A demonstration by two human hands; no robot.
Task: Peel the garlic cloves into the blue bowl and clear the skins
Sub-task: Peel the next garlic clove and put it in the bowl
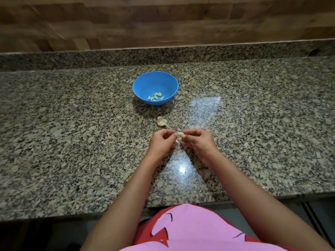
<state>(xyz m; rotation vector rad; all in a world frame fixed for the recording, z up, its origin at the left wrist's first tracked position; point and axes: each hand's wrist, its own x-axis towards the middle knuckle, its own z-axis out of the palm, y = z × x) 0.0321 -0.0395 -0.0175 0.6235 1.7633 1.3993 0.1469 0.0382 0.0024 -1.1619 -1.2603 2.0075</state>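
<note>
Clove: garlic clove (180, 134) held just above the table (72, 124), near its front middle; long axis seemingly left to right, partly hidden.
Hands: left hand (162, 142) and right hand (196, 142) pinch its ends with curled fingers.
Bowl: blue bowl (145, 82) beyond the hands, holding peeled cloves (155, 96).
Between them: unpeeled garlic piece (161, 121).

Blue bowl (154, 82) is a small round plastic one sitting upright on the granite counter (72, 124), with a little heap of peeled cloves (155, 96), pale yellow-green, down at its near side. Just in front of it lies a leftover chunk of garlic bulb (161, 121), still in its papery off-white skin. Closer in, one garlic clove (180, 134) is pinched between the fingertips of the left hand (162, 142) and right hand (196, 140), held just above the counter.
</note>
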